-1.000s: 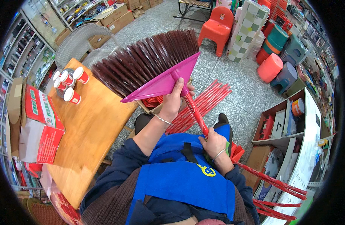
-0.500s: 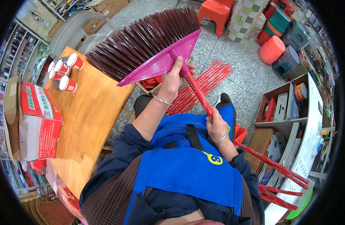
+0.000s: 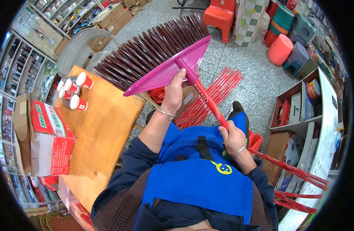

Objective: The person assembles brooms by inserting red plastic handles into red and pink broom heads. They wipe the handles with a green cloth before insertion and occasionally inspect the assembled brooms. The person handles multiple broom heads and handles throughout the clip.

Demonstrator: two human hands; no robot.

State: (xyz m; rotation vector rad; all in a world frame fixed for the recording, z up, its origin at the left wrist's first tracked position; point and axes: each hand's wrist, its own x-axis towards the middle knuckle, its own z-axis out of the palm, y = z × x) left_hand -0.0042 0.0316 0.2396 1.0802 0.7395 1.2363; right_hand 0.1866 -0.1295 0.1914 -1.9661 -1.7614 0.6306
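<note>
A broom (image 3: pixel 155 77) lies aslant in front of me, its magenta plastic head and dark brown bristles up and to the left. My left hand (image 3: pixel 174 91) is closed on it where the head meets the red handle, thumb on top; its other fingers are mostly hidden behind. Farther down, my right hand (image 3: pixel 235 139) is wrapped round the lower part of the handle (image 3: pixel 211 102). Beneath the broom, on the floor, lies a bundle of red sticks (image 3: pixel 211 96). More red sticks (image 3: pixel 290 167) stick out at my right side, beside red plastic pieces (image 3: pixel 255 141).
A wooden table (image 3: pixel 100 127) on my left carries red-and-white paper cups (image 3: pixel 79 102) and an opened carton (image 3: pixel 50 134). An orange stool (image 3: pixel 220 17) stands ahead, near stacked stools and buckets (image 3: pixel 280 50). On my right is a white-topped shelf unit (image 3: pixel 330 104).
My view has shifted slightly, so the surroundings appear lower and farther right. Both hands keep their hold on the broom, which has hardly moved relative to me.
</note>
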